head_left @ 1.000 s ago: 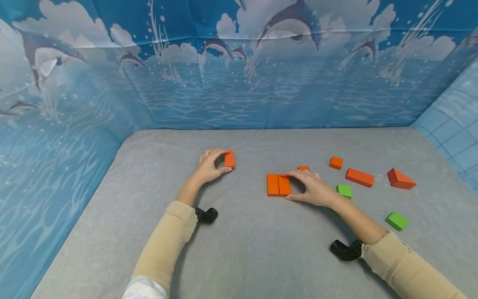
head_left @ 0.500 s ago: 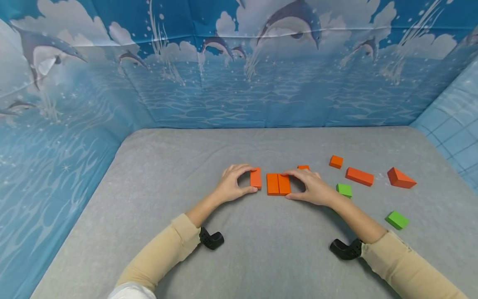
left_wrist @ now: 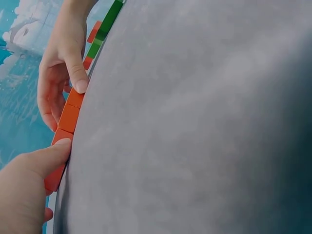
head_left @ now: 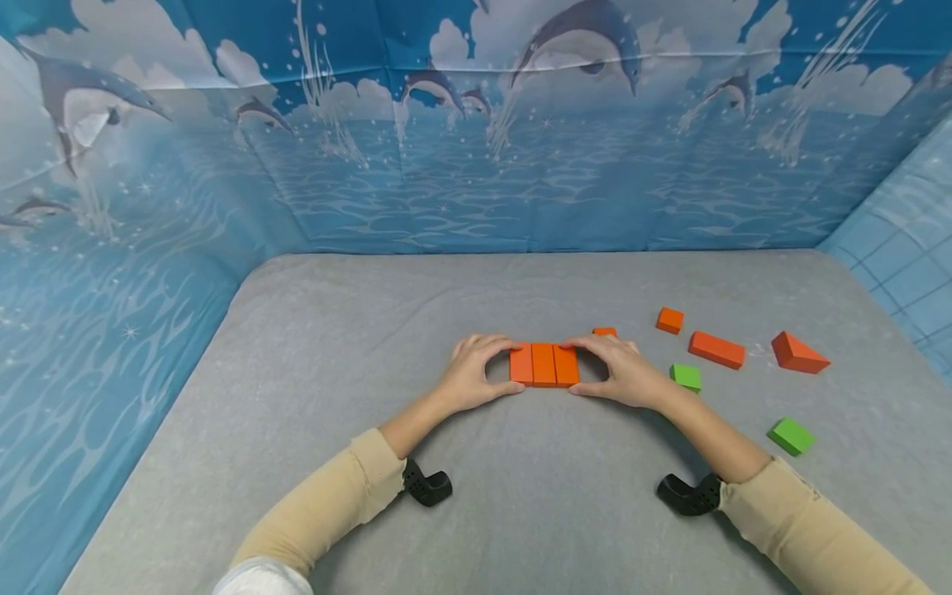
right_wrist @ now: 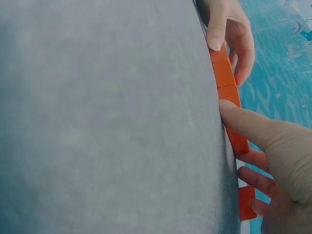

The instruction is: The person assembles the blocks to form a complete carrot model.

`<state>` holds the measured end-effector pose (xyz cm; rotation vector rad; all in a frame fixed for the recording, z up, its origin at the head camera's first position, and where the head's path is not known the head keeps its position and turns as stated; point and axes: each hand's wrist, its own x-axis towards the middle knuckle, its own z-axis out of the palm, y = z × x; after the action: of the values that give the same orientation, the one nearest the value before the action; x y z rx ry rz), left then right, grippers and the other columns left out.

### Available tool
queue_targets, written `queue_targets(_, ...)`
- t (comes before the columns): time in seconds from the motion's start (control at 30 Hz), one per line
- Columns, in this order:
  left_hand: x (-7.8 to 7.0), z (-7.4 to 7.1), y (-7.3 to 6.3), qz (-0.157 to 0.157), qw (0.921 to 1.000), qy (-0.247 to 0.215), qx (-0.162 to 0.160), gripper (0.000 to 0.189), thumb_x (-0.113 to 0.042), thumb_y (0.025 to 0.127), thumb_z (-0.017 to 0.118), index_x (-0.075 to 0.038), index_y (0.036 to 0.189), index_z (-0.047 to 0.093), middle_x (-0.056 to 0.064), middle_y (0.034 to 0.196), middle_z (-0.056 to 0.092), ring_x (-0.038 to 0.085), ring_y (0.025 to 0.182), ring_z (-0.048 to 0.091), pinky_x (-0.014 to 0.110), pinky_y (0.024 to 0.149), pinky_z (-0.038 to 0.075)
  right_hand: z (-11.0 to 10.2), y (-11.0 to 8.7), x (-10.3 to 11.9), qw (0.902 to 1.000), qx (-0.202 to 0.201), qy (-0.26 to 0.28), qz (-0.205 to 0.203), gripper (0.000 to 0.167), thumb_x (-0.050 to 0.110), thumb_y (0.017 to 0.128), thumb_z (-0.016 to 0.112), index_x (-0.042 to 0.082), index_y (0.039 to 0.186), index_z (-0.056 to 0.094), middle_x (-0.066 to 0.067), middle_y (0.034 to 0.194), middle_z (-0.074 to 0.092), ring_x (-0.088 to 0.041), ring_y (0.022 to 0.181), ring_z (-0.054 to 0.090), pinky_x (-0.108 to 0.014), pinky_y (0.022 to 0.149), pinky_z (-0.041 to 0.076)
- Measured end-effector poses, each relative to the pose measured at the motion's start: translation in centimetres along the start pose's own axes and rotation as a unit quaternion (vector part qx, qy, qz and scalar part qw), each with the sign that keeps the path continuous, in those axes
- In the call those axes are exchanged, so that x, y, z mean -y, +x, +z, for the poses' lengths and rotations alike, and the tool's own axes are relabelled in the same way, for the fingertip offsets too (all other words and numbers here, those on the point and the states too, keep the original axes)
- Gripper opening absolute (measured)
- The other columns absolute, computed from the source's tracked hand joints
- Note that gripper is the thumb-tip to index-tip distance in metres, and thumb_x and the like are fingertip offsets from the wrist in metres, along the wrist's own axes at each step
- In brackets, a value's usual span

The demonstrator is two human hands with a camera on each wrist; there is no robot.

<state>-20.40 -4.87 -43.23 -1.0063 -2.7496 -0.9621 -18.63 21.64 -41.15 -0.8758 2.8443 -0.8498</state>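
Three orange rectangular blocks lie side by side in a row on the grey surface, their long sides touching. My left hand (head_left: 473, 376) pinches the left block (head_left: 521, 365) between thumb and fingers at its near and far ends. The middle block (head_left: 544, 365) sits between the other two. My right hand (head_left: 621, 373) holds the right block (head_left: 567, 366) the same way. In the left wrist view the left thumb (left_wrist: 57, 151) presses the near end of its block. The right wrist view has the right thumb (right_wrist: 239, 114) against the right block.
Behind the right hand an orange block (head_left: 605, 331) is partly hidden. Further right lie a small orange block (head_left: 670, 320), a long orange block (head_left: 716, 349), an orange triangular block (head_left: 798, 354) and two green blocks, one nearer (head_left: 791, 436). A dolphin-print curtain (head_left: 476, 182) borders the surface.
My left hand has carried its orange block rightward and toward me, up against the other two. The right hand has stayed in place, holding the right block.
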Motion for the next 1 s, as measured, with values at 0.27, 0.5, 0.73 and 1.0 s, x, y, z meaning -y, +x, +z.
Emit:
queue_targets(0.27,0.3,0.3,0.0,0.004,1.0000,-0.002,-0.003,0.057,-0.040,0.074,0.074,-0.018,0.124,0.056,0.001,0.129,0.052,0.019,0.116,0.042,0.044,0.102,0.023,0.0,0.2,0.1,1.0000,-0.002,0.001,-0.001,0.063,0.027,0.074,0.076,0.007,0.128,0.051,-0.013,0.128,0.052,-0.031,0.119,0.043,-0.050,0.087,0.027)
queue_targets(0.5,0.3,0.2,-0.1,0.008,0.9996,-0.027,-0.008,0.046,-0.035,0.084,0.065,-0.017,0.124,0.056,0.003,0.129,0.052,0.020,0.117,0.042,0.045,0.103,0.021,0.0,0.2,0.3,1.0000,0.001,-0.009,0.002,0.062,0.029,0.075,0.075,0.008,0.128,0.051,-0.013,0.128,0.052,-0.031,0.119,0.043,-0.048,0.085,0.027)
queue_targets(0.73,0.6,0.3,-0.2,0.016,0.9989,-0.041,-0.014,0.035,-0.027,0.092,0.056,-0.016,0.125,0.056,0.003,0.128,0.052,0.020,0.118,0.042,0.046,0.104,0.020,-0.3,0.2,0.4,0.9999,0.007,-0.012,0.000,0.064,0.033,0.075,0.075,0.009,0.128,0.051,-0.012,0.128,0.051,-0.030,0.119,0.042,-0.045,0.081,0.025)
queue_targets(1.0,0.4,0.3,-0.3,0.017,0.9992,-0.032,-0.016,0.035,-0.029,0.092,0.055,-0.017,0.125,0.056,0.002,0.129,0.052,0.020,0.118,0.041,0.046,0.104,0.020,-3.6,0.1,-1.1,0.9981,-0.047,0.039,-0.005,0.059,0.022,0.078,0.074,0.005,0.128,0.049,-0.017,0.131,0.047,-0.037,0.119,0.040,-0.052,0.086,0.028)
